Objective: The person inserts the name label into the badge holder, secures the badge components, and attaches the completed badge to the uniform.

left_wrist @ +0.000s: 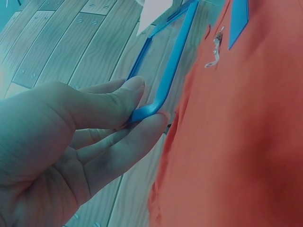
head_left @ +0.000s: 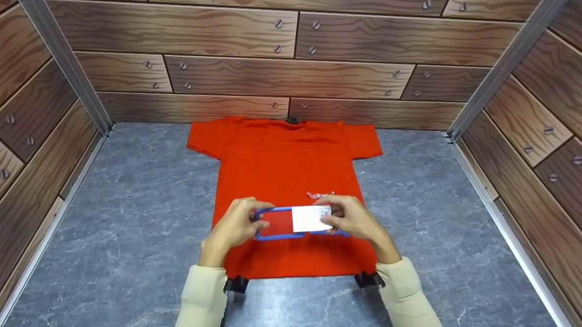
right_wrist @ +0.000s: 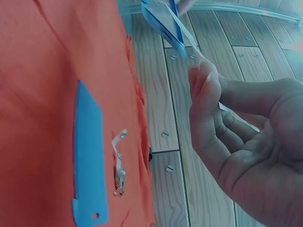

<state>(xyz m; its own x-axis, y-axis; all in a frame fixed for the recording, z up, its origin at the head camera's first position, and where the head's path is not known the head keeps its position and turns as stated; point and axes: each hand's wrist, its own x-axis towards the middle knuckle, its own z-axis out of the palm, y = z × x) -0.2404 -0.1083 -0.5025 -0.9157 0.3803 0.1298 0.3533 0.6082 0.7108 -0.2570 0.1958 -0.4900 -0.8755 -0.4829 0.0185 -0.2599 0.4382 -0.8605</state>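
My left hand (head_left: pixel 235 224) pinches one end of a blue rectangular frame (head_left: pixel 277 237), which looks like a badge holder, between thumb and fingers. A white card (head_left: pixel 303 219) with small print at one edge is held by my right hand (head_left: pixel 356 219), thumb against fingers. The card meets the frame's right end; how deep it sits inside, I cannot tell. Below the hands lies a red T-shirt (head_left: pixel 286 168). On it rest a flat blue strip (right_wrist: pixel 89 156) with a small square hole and a clear strap with metal snaps (right_wrist: pixel 118 161).
The shirt is spread on a grey marbled surface (head_left: pixel 140 204). Wood-patterned panels (head_left: pixel 228 73) wall the back and both sides, with metal posts (head_left: pixel 65 60) in the corners. Black objects (head_left: pixel 236 285) sit beneath both wrists.
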